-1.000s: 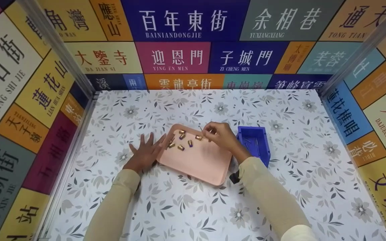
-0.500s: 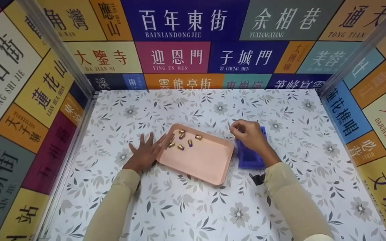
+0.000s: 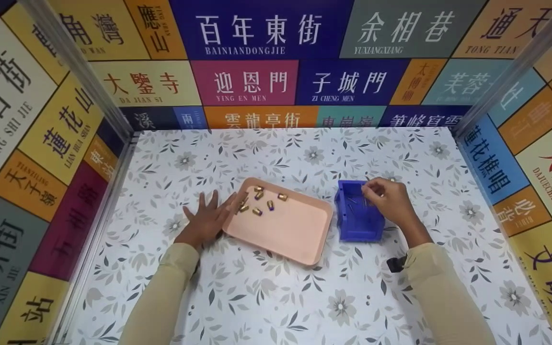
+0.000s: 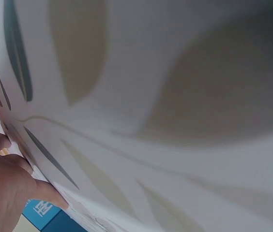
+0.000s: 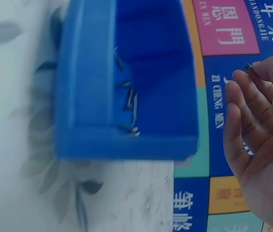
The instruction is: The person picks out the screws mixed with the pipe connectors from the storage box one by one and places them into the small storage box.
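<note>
Right hand (image 3: 391,199): the grip is narrow, fingertips (image 5: 260,65) pinching 1 small dark screw (image 5: 247,67), its head just visible in the right wrist view. The hand is poised over the far right part of the blue bin (image 3: 348,230), which stands on the floral-patterned bench (image 3: 276,297) just right of the pink tray (image 3: 290,235). Inside the bin, several thin screws (image 5: 130,104) lie loose against the floor and wall. Left hand (image 3: 208,218): the grip is wide, fingers spread flat on the bench, fingertips touching the left edge of the tray; it holds nothing. The left wrist view shows only the blurred bench surface and part of this hand (image 4: 6,188). On the far left part of the tray lie 6 small brass-coloured cylinders (image 3: 257,211), some with a dark end, scattered close together near the left fingertips. Walls (image 3: 257,81) covered with coloured sign panels enclose the bench on 3 sides.
</note>
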`<state>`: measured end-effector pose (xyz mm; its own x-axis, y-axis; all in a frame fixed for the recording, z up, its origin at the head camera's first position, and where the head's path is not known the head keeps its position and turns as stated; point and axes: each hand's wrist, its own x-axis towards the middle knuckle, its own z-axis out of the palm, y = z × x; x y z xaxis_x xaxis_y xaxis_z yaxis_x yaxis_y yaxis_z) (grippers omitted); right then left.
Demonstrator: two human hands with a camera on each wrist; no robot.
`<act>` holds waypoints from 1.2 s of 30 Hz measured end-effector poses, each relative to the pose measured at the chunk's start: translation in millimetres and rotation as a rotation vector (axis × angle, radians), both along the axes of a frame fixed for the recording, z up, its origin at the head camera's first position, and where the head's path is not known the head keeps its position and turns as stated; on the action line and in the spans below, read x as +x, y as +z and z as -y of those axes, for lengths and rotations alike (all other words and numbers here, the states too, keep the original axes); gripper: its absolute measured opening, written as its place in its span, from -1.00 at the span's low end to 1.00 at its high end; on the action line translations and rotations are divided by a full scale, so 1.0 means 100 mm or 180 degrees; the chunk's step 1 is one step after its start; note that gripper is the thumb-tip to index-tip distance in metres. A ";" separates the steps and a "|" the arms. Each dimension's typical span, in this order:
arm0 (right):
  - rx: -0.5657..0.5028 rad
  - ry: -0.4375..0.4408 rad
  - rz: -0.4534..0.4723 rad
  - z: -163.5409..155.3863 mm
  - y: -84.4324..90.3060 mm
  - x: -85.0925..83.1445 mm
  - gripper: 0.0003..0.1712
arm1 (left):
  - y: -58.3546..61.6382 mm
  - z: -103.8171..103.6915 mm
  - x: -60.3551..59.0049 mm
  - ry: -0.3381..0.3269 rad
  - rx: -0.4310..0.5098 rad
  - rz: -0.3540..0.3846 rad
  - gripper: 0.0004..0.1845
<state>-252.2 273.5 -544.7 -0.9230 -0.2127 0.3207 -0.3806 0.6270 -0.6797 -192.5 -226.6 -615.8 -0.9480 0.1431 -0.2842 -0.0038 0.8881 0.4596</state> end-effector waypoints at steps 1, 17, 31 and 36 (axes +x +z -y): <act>0.0027 -0.0016 0.0011 -0.02 -0.02 0.01 -0.86 | 0.00 0.00 0.00 -0.0007 -0.0010 0.0000 -0.37; -0.0175 -0.0125 0.0205 -0.12 -0.20 0.06 -0.83 | 0.01 0.00 0.01 0.0045 -0.0053 0.0057 -0.31; -0.0173 -0.0136 0.0176 -0.14 -0.20 0.08 -0.86 | -0.01 0.00 0.02 -0.0003 0.0035 -0.0020 -0.38; -0.0226 -0.0183 0.0117 -0.13 -0.21 0.08 -0.87 | 0.00 -0.01 0.01 -0.0001 0.0021 0.0006 -0.37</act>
<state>-243.8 286.4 -566.0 -0.9445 -0.1368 0.2987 -0.3192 0.5969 -0.7360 -191.3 -225.4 -616.2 -0.9474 0.1453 -0.2850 -0.0043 0.8851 0.4654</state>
